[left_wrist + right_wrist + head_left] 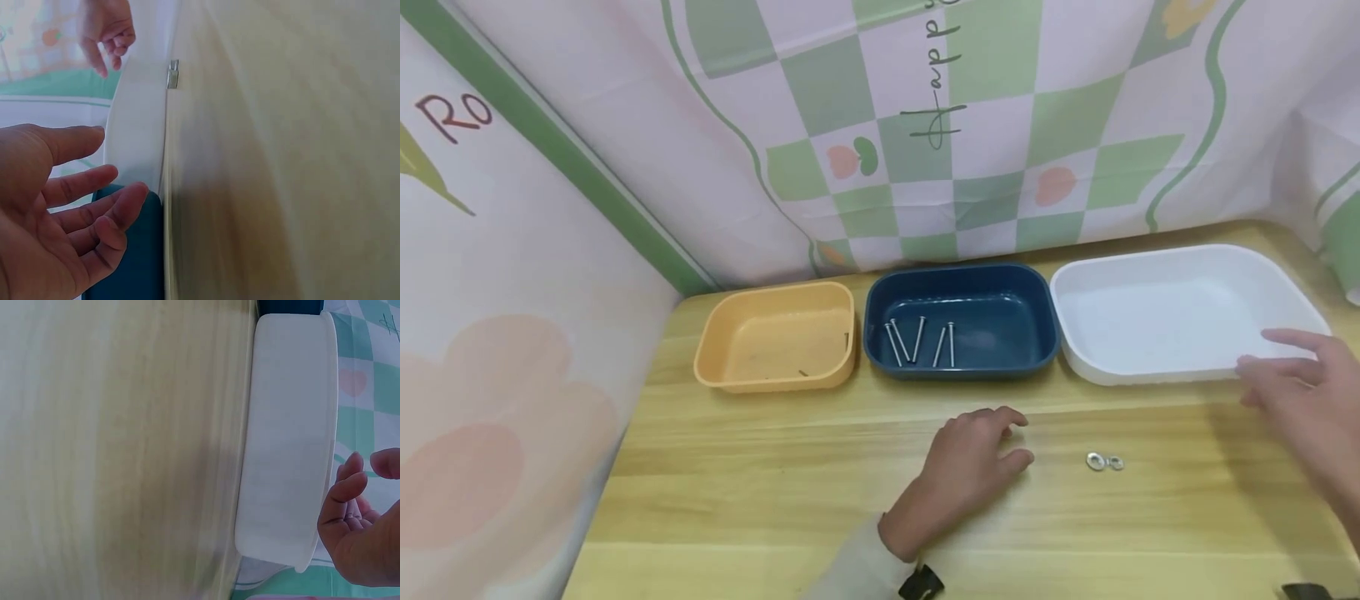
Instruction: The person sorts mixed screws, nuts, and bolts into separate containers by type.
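Observation:
Over the wooden table, my left hand hovers with loosely bent fingers, thumb apart from them, holding nothing. To its right lie two small ring-shaped metal pieces, a washer and a smaller one that looks like a nut. My right hand is at the front right rim of the white tray; in the right wrist view its fingers are loosely curled, with nothing visible between them and the thumb. Whether it touches the rim I cannot tell. Several long metal screws lie in the dark blue tray.
Left of the blue tray stands a yellow tray with a few tiny dark pieces inside. The three trays form a row along the back of the wooden table. Behind them hangs a green and white checked cloth; a printed cloth covers the left side.

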Demonstrator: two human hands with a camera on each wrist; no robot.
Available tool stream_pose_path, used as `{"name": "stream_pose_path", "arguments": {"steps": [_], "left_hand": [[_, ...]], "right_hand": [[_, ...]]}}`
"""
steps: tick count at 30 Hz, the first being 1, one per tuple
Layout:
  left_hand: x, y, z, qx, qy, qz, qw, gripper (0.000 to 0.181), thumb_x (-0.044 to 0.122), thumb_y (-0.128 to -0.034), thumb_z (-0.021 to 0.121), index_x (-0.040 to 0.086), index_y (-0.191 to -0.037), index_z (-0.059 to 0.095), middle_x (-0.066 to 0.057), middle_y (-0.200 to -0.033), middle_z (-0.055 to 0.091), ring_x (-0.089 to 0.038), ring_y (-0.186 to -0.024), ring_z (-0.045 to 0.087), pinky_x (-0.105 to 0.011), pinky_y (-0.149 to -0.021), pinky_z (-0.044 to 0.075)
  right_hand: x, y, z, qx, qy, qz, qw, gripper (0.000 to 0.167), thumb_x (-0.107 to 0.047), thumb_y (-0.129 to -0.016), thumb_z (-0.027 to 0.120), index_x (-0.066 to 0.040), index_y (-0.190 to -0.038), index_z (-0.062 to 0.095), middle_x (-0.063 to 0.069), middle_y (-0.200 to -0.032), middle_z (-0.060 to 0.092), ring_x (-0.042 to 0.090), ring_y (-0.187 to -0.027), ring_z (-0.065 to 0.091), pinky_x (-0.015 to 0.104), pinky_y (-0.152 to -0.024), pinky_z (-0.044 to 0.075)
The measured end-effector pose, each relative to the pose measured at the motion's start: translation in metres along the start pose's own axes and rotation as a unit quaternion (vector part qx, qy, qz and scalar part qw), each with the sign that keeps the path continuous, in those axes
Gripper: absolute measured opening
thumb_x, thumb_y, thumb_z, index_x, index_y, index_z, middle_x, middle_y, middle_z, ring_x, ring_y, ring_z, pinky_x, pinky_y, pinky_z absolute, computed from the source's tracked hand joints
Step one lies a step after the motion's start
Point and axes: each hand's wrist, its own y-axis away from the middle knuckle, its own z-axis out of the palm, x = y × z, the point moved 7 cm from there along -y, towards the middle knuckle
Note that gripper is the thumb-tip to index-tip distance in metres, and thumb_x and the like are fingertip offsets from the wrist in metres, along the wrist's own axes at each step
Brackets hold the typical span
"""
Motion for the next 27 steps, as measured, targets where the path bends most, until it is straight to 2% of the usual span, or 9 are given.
{"name": "stream_pose_path", "arguments": {"steps": [5,13,20,24,27], "left_hand": [[0.006,-0.001,0.008,-0.016,-0.016,0.007,0.9997,0.029,0.033,-0.0894,0.075,0.024,-0.117,0.072,0.013,-0.098,0.070,0.003,-0.086,0.062,-0.016,-0.070,0.048],[0.014,-0.001,0.016,-0.037,-0.032,0.009,0.9988,0.030,0.034,-0.0891,0.077,0.025,-0.117,0.072,0.015,-0.106,0.070,0.003,-0.093,0.062,-0.016,-0.069,0.048],[0.016,-0.001,0.020,-0.043,-0.036,0.012,0.9984,0.030,0.034,-0.0887,0.077,0.026,-0.117,0.072,0.015,-0.104,0.070,0.004,-0.089,0.061,-0.015,-0.065,0.046],[0.018,0.000,0.022,-0.041,-0.045,0.018,0.9980,0.030,0.035,-0.0886,0.077,0.026,-0.117,0.071,0.015,-0.102,0.069,0.003,-0.087,0.061,-0.016,-0.063,0.046],[0.020,0.000,0.022,-0.040,-0.057,0.023,0.9973,0.030,0.036,-0.0887,0.076,0.026,-0.117,0.071,0.014,-0.101,0.069,0.002,-0.087,0.062,-0.016,-0.062,0.046]], "right_hand": [[0.006,-0.003,-0.006,0.013,-0.008,0.006,0.9999,0.043,0.001,-0.095,0.057,-0.038,-0.111,0.050,-0.025,-0.076,0.064,0.000,-0.053,0.059,0.014,-0.047,0.045],[0.022,-0.004,-0.016,0.021,-0.024,0.047,0.9984,0.039,-0.005,-0.097,0.059,-0.040,-0.112,0.049,-0.027,-0.075,0.065,-0.001,-0.055,0.058,0.016,-0.046,0.041],[0.025,-0.003,-0.021,0.039,-0.045,0.043,0.9973,0.038,-0.003,-0.096,0.057,-0.039,-0.106,0.053,-0.026,-0.070,0.065,-0.002,-0.050,0.057,0.013,-0.044,0.039],[0.054,-0.014,-0.032,0.037,-0.067,0.036,0.9964,0.035,-0.003,-0.097,0.058,-0.036,-0.110,0.055,-0.023,-0.073,0.066,-0.001,-0.051,0.058,0.013,-0.044,0.043],[0.082,-0.025,-0.045,0.043,-0.053,0.028,0.9973,0.035,-0.007,-0.097,0.060,-0.036,-0.115,0.054,-0.024,-0.075,0.066,-0.001,-0.052,0.060,0.014,-0.044,0.045]]}}
